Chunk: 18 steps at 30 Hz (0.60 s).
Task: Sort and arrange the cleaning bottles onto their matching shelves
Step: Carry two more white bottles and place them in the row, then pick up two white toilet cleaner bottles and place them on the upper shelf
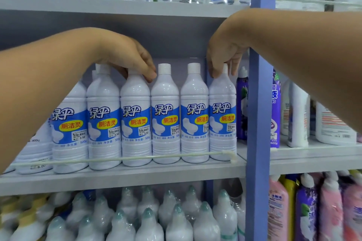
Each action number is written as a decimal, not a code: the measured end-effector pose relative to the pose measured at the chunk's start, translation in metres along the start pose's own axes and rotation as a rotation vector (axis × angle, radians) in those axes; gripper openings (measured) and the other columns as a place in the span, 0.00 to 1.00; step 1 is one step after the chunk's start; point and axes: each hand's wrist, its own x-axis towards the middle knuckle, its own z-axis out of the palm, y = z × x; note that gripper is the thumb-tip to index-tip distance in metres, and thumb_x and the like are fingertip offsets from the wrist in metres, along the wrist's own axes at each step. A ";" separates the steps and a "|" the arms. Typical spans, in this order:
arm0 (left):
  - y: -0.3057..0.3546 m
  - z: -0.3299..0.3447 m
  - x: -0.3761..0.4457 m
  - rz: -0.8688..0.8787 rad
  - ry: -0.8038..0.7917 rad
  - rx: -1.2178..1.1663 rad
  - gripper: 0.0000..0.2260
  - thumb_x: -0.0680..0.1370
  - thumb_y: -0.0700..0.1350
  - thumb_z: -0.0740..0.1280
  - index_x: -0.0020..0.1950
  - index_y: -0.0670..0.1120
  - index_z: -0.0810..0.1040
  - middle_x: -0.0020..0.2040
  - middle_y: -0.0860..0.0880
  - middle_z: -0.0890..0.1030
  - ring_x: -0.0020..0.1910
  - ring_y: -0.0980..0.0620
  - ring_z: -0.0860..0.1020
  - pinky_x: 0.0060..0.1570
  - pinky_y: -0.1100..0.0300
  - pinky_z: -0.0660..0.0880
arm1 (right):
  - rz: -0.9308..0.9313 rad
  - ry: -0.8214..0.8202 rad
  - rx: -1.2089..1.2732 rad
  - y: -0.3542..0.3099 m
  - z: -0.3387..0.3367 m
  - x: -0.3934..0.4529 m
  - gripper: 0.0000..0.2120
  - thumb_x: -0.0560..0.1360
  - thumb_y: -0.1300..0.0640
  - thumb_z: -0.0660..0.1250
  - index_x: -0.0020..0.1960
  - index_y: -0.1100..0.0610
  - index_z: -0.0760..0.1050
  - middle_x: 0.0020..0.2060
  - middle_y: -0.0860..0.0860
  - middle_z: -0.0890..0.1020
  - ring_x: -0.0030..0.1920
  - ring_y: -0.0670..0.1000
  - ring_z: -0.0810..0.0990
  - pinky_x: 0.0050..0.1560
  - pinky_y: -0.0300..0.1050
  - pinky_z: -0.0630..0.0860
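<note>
So the middle shelf (121, 177) is looking pretty much done as far as I can tell. There's a tidy front row of white toilet-cleaner bottles with blue labels, all upright, labels facing out, tucked behind the white guard rail (125, 158) along the shelf's front edge.

Counting that front row: six fully matching 500g bottles that I can make out, plus a bigger one of the same brand peeking out at the left end, mostly hidden behind the left forearm. At least one more cap shows behind the second bottle, so there's a back row, but I can't count it.

The left hand (127, 56) is closed down over the cap of the third bottle (135, 119), fingers curled around the neck. The right hand (225, 53) is pinching the cap of the last bottle (222, 119), the one at the right end of the row next to the blue upright post (258, 103). Both bottles seem to be standing on the shelf, not lifted.

What looks left to me: a purple bottle (242, 103) is wedged in at the right end just beside that last white one, touching or nearly so. It doesn't match this row, and there are purple ones in the next bay over, so I'd guess it belongs there.

Top shelf has four green-labelled refill pouches showing. The bottom shelf is a crowd of shrink-wrapped bottles, too blurry to count.
</note>
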 end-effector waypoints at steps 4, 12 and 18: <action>-0.002 0.015 -0.014 0.062 0.279 -0.067 0.19 0.71 0.62 0.75 0.59 0.57 0.82 0.54 0.57 0.84 0.56 0.53 0.80 0.50 0.59 0.75 | -0.016 0.135 -0.062 -0.005 0.005 -0.022 0.16 0.78 0.49 0.70 0.60 0.57 0.81 0.53 0.55 0.84 0.52 0.58 0.83 0.54 0.52 0.81; -0.017 0.089 -0.061 0.205 0.861 -0.486 0.28 0.72 0.64 0.74 0.69 0.57 0.75 0.67 0.58 0.77 0.65 0.58 0.75 0.65 0.54 0.74 | -0.149 0.701 0.952 -0.026 0.081 -0.098 0.19 0.78 0.45 0.70 0.67 0.49 0.77 0.61 0.43 0.81 0.60 0.43 0.79 0.65 0.44 0.76; -0.007 0.198 -0.118 0.071 0.795 -0.862 0.29 0.72 0.61 0.76 0.70 0.59 0.73 0.68 0.62 0.75 0.65 0.65 0.74 0.64 0.59 0.74 | -0.146 0.669 1.385 -0.027 0.183 -0.168 0.16 0.79 0.51 0.71 0.65 0.50 0.76 0.61 0.44 0.82 0.62 0.41 0.80 0.65 0.46 0.77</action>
